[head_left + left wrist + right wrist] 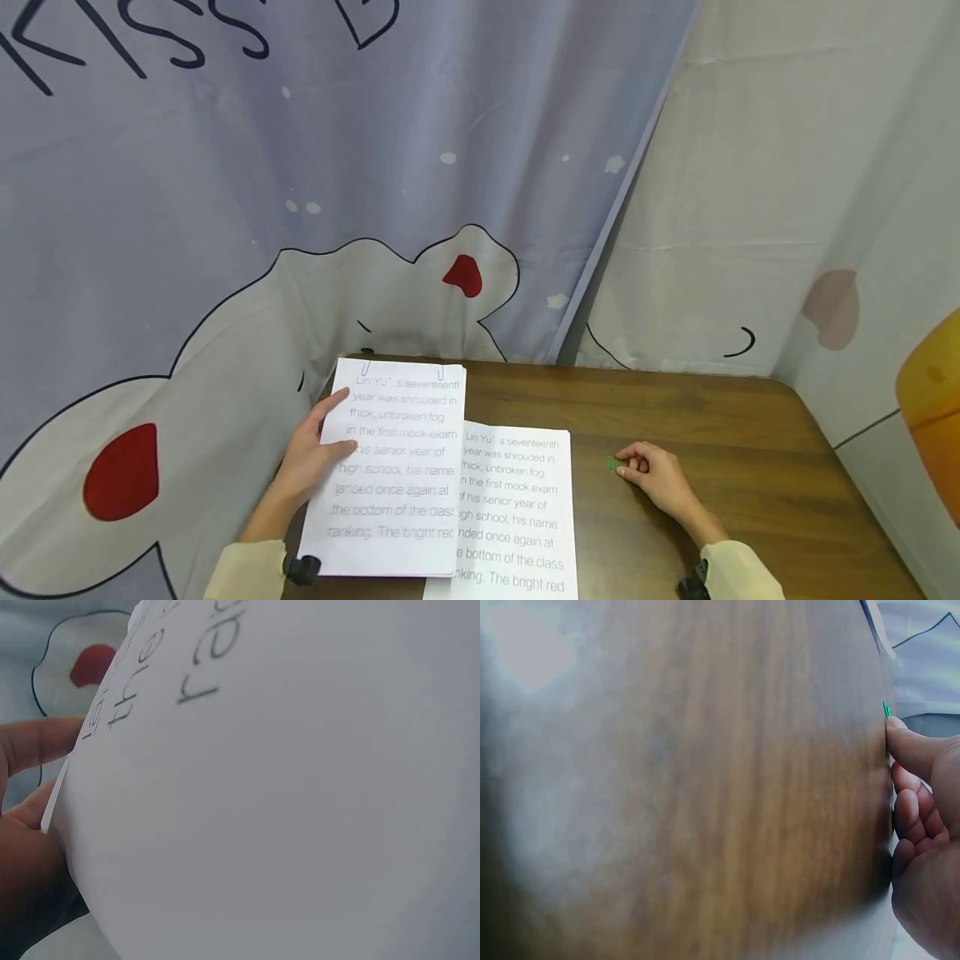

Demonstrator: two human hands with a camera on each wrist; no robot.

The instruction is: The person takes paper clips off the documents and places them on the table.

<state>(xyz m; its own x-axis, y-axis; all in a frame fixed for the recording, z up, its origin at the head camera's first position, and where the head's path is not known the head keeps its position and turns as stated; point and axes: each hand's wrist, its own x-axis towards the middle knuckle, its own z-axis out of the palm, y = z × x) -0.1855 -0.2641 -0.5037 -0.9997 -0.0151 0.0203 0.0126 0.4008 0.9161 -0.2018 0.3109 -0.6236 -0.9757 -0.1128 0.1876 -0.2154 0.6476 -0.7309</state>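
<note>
My left hand (311,462) grips the left edge of a stack of printed sheets (397,483), with the thumb on top of the page. Two blue paper clips (365,368) sit along the stack's top edge. Under its right side lies another printed sheet (517,500), partly covered. To the right, my right hand (660,479) pinches a small green paper clip (611,463) between thumb and fingers, low over the tabletop. The right wrist view shows the green clip (886,709) poking out past the thumb tip.
The brown wooden table (735,442) has its back edge against a patterned curtain (450,167). On the far right, a pale curtain (885,208) hangs beside the table's right edge.
</note>
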